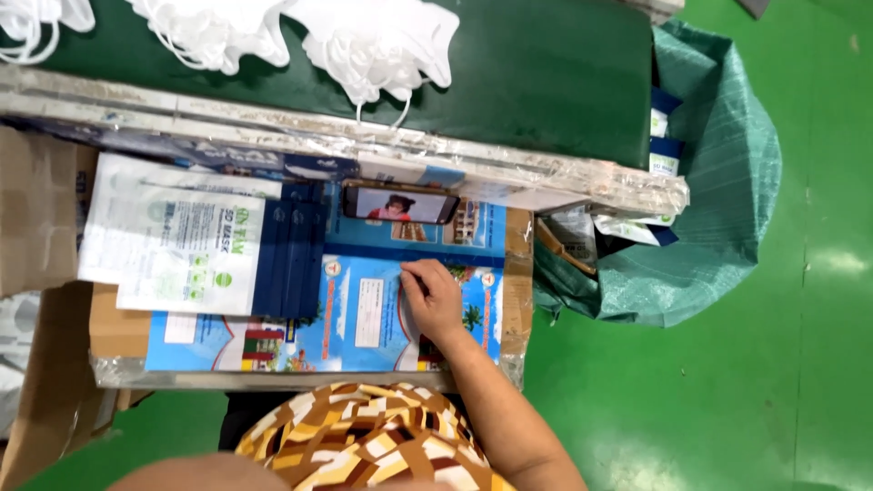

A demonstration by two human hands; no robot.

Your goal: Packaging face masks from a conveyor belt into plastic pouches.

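**Resting on blue printed sheets, one hand is seen at a packing bench**

Spreading across the right of the frame, a glossy green floor (pixel 727 400) is seen from above, with a green woven sack (pixel 727 164) slumped open on it and packets showing at its mouth. A dark green belt (pixel 546 73) is carried along the top, and white face masks (pixel 364 41) are heaped on it, their ear loops trailing over the edge. Below the belt, a cardboard-backed bench (pixel 518 264) is covered with blue printed sheets (pixel 364 314). A stack of white and navy packets (pixel 195 241) is laid on the left part of the bench, well apart from the hand. A phone (pixel 400 203) with a lit screen is propped just beyond the sheets, near the fingertips. The right hand (pixel 432 300) is laid palm down on the blue sheets, fingers curled loosely and touching the paper; nothing is gripped, and the sheets lie flat beneath and around it. The left hand is not shown. A brown and white patterned garment (pixel 382 436) fills the lower edge.
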